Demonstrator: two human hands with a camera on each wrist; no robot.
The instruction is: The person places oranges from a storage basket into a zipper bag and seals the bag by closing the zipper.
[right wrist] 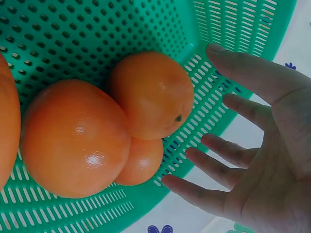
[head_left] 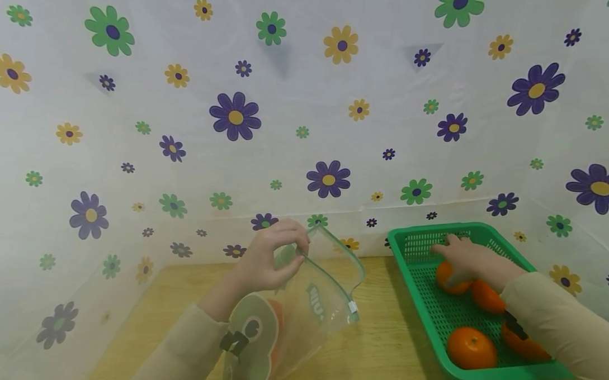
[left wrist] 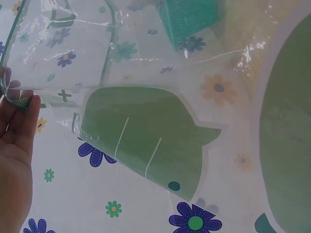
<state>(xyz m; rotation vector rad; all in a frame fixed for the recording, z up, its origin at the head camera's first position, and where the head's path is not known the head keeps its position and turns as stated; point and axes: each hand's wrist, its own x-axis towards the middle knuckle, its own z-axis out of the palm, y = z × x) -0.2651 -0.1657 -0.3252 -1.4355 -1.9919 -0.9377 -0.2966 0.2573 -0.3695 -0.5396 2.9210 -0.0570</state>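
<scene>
My left hand (head_left: 269, 258) pinches the open rim of a clear zip bag (head_left: 307, 318) between thumb and fingers. Green printed shapes (left wrist: 146, 131) mark the bag's film, and a white slider (head_left: 353, 307) sits at one end of its green seal. Inside the green plastic basket (head_left: 414, 297) lie several oranges (head_left: 472, 348). Over the basket's far part reaches my right hand (head_left: 465, 260), fingers spread and nothing in its grasp. Right below it in the head view is one orange (head_left: 446, 277); the right wrist view shows the fingertips just beside the orange (right wrist: 153, 97) nearest them.
The bag and basket stand side by side on a wooden tabletop (head_left: 380, 327). Behind and at both sides hangs a white sheet (head_left: 285, 156) printed with flowers. My right sleeve (head_left: 557, 322) crosses the basket's right rim and partly covers an orange.
</scene>
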